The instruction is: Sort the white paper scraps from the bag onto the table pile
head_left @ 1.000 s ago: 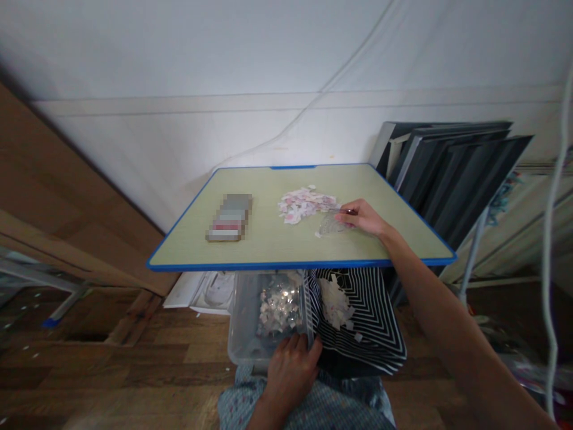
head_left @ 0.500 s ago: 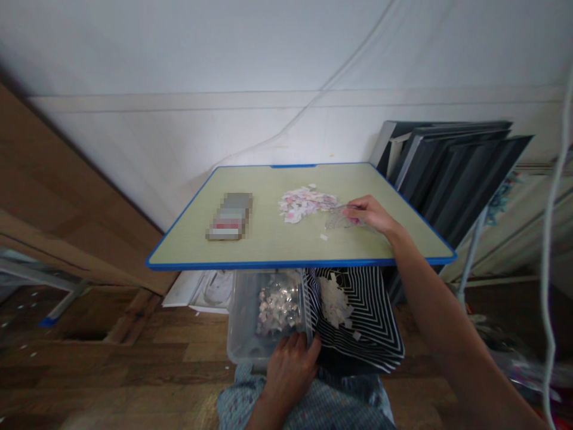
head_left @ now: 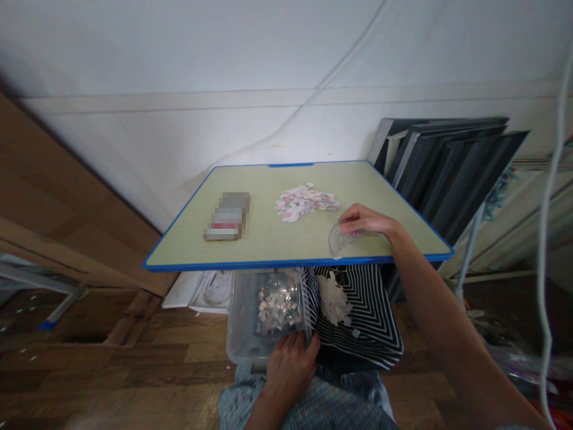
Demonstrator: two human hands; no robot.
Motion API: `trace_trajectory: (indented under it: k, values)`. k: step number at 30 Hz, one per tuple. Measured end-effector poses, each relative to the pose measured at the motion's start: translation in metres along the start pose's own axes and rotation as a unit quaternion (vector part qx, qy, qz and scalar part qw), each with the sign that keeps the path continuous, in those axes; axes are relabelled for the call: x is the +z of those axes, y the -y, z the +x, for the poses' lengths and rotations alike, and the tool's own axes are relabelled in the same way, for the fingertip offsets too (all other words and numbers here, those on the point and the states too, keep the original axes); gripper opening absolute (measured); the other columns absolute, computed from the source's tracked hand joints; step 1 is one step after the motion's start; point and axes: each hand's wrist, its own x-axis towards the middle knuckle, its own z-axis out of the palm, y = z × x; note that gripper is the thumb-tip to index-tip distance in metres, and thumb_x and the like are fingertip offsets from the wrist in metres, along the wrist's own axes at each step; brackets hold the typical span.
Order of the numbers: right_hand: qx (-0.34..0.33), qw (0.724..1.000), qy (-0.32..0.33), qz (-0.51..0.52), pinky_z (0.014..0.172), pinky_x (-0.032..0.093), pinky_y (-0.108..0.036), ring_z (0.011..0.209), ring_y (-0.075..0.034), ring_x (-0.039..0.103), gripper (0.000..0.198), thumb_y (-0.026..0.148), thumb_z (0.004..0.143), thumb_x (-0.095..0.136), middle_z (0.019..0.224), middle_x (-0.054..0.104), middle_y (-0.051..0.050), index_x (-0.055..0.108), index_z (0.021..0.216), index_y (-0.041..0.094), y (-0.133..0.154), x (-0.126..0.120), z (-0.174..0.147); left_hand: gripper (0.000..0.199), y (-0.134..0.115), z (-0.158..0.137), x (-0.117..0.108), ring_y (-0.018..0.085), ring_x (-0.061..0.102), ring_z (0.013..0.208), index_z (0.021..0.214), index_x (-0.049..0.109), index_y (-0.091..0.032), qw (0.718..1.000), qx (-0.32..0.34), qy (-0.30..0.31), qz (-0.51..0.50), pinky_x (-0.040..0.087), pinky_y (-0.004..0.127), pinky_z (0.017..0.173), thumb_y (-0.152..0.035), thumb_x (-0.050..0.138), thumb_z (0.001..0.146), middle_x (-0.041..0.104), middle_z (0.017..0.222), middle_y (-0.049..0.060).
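My right hand (head_left: pixel 364 220) is closed on a clear half-round protractor (head_left: pixel 340 239), tilted low over the pale table top (head_left: pixel 268 245) near its front edge. A small paper scrap seems to be at the protractor's lower edge. Behind and to the left lies a pile of pink and white paper scraps (head_left: pixel 302 202). Below the table, my left hand (head_left: pixel 293 361) is closed round the adjoining rims of a clear plastic bin (head_left: pixel 244 334) and a black-and-white striped box (head_left: pixel 378 322). The bin holds a heap of shiny small pieces (head_left: pixel 280 304); pale paper scraps (head_left: pixel 333 301) lie in the box.
A blurred-out flat object (head_left: pixel 227 216) lies on the table's left side. Dark panels (head_left: pixel 452 167) lean against the wall at right. A white cable (head_left: pixel 544 239) hangs at far right. Brown cardboard (head_left: pixel 76 179) stands at left, and printed sheets (head_left: pixel 201 291) lie below the table.
My right hand has drawn the protractor away from the pile, toward the table's front edge. The loose scrap has shifted toward that edge too. My left hand stays on the rims.
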Motion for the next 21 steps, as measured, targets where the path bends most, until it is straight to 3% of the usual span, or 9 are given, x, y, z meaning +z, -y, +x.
trace_trajectory:
  k: [2, 4, 8, 11, 15, 21]
  values:
    - [0.003, 1.000, 0.007, 0.015, 0.040, 0.023, -0.022, 0.041, -0.006, 0.035, 0.037, 0.043, 0.067, 0.060, 0.042, 0.043, 0.003, 0.050, 0.046, 0.014, 0.002, 0.000, -0.001, 0.039, 0.000, 0.000, -0.001, 0.022, 0.053, 0.082, 0.113, 0.047, -0.020, 1.000, -0.002, 0.001, 0.001, 0.044, 0.033, 0.070, -0.017, 0.056, 0.076, 0.056, 0.089, 0.006]
    - [0.003, 0.999, -0.030, 0.027, 0.041, 0.023, -0.023, 0.041, -0.006, 0.036, 0.036, 0.044, 0.065, 0.062, 0.043, 0.043, 0.003, 0.051, 0.047, 0.014, 0.001, -0.001, -0.002, 0.038, 0.000, 0.000, -0.002, 0.022, 0.053, 0.082, 0.113, 0.048, -0.020, 1.000, -0.002, 0.005, 0.001, 0.044, 0.033, 0.070, -0.017, 0.056, 0.076, 0.057, 0.089, 0.006]
    - [-0.003, 0.975, -0.224, 0.011, 0.041, 0.020, -0.023, 0.041, -0.006, 0.032, 0.034, 0.044, 0.068, 0.058, 0.043, 0.040, 0.004, 0.053, 0.052, 0.014, -0.010, -0.002, 0.005, 0.040, -0.001, 0.001, -0.002, 0.022, 0.053, 0.082, 0.114, 0.048, -0.020, 1.000, -0.003, 0.013, -0.002, 0.044, 0.033, 0.070, -0.016, 0.056, 0.075, 0.057, 0.090, 0.006]
    - [0.029, 0.954, -0.291, -0.066, 0.041, 0.018, -0.024, 0.040, -0.006, 0.028, 0.037, 0.044, 0.071, 0.056, 0.040, 0.035, 0.004, 0.050, 0.048, 0.015, -0.018, -0.002, 0.012, 0.040, -0.001, 0.001, -0.002, 0.023, 0.053, 0.084, 0.114, 0.047, -0.020, 1.000, -0.006, 0.016, -0.002, 0.044, 0.034, 0.071, -0.015, 0.055, 0.075, 0.057, 0.091, 0.007]
    - [0.037, 0.958, -0.245, -0.144, 0.041, 0.016, -0.024, 0.041, -0.005, 0.024, 0.044, 0.044, 0.071, 0.055, 0.039, 0.028, 0.005, 0.040, 0.041, 0.016, -0.019, 0.003, 0.016, 0.041, -0.001, 0.000, -0.002, 0.022, 0.053, 0.085, 0.115, 0.046, -0.021, 1.000, -0.005, 0.020, -0.006, 0.044, 0.034, 0.072, -0.015, 0.055, 0.075, 0.057, 0.092, 0.007]
    - [-0.004, 0.983, -0.141, -0.116, 0.041, 0.017, -0.023, 0.041, -0.004, 0.025, 0.041, 0.040, 0.072, 0.052, 0.040, 0.029, 0.006, 0.040, 0.042, 0.016, -0.008, 0.020, 0.025, 0.037, 0.000, 0.001, -0.001, 0.023, 0.053, 0.083, 0.113, 0.048, -0.020, 1.000, 0.002, 0.007, -0.002, 0.045, 0.034, 0.070, -0.015, 0.054, 0.076, 0.057, 0.090, 0.007]
